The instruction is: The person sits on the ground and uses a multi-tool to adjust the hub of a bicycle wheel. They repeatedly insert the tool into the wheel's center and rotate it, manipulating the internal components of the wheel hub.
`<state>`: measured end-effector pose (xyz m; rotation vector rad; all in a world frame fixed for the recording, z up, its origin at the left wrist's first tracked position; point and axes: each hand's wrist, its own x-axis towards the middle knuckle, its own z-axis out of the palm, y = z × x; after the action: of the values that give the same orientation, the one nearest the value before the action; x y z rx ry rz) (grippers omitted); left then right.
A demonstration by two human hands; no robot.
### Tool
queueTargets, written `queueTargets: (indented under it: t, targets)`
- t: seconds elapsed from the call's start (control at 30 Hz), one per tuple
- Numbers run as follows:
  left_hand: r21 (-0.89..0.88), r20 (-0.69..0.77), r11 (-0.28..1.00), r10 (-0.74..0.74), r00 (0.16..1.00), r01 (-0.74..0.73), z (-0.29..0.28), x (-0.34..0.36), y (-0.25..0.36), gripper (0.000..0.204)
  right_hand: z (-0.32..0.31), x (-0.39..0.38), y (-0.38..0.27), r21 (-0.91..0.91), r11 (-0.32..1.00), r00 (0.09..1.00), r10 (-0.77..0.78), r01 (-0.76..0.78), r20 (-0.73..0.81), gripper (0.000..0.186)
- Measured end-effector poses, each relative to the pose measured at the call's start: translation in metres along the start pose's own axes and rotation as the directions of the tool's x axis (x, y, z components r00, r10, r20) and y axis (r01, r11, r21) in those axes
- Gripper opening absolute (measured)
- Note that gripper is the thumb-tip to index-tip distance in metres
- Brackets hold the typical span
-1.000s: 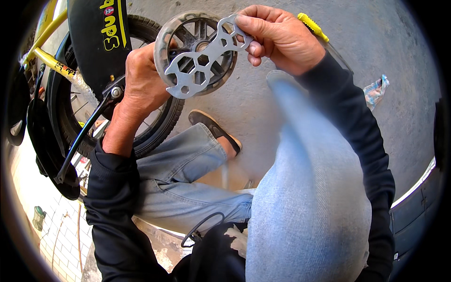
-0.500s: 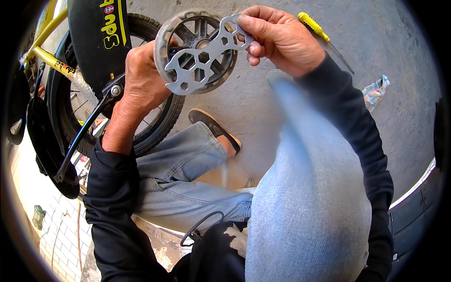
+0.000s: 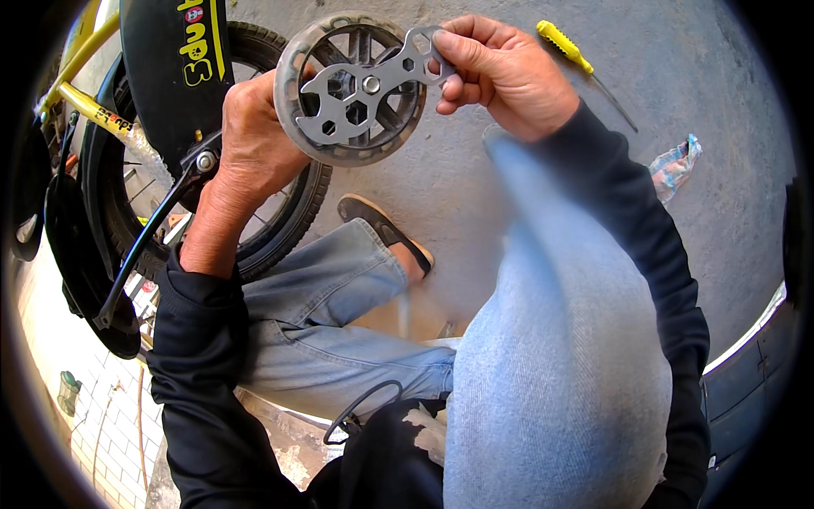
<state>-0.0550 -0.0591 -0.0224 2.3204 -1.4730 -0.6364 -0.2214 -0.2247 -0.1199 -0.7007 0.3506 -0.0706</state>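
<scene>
My left hand [image 3: 257, 140] grips a small black-spoked wheel [image 3: 364, 46] with a translucent, worn tyre from its left side, fingers partly hidden behind it. Between the thumb and fingers of my right hand [image 3: 500, 75] is a flat silver multi-hole hex wrench [image 3: 348, 105], laid across the wheel's face. A shiny hex nut or bolt [image 3: 370, 84] shows at the hub within the wrench's outline; whether it sits in one of the openings I cannot tell.
A bicycle with yellow frame [image 3: 95, 104], black panel [image 3: 170, 93] and tyre [image 3: 298, 208] stands at left. A yellow-handled screwdriver [image 3: 566, 49] and crumpled rag [image 3: 674, 170] lie on the grey concrete at right. My sandalled foot [image 3: 386, 227] and denim-clad legs are below.
The wheel and left hand have shifted slightly left and up. The wrench has moved relative to the wheel, so a shiny nut or bolt now shows at the hub. Both grips remain.
</scene>
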Motion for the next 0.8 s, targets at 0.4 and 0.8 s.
queueTargets:
  t: [0.4,0.8]
  targets:
    - [-0.045,0.011,0.999,-0.021,1.0,0.021,-0.0003,0.0005,0.0009,0.02,0.0009,0.0006,-0.0039,0.004,1.0,1.0,0.009,-0.009,-0.019,0.019]
    - [0.005,-0.011,1.0,-0.001,1.0,0.001,-0.0005,-0.0004,-0.0004,0.022,-0.0051,-0.0007,-0.0074,0.04,0.999,1.0,-0.005,0.004,0.007,0.041]
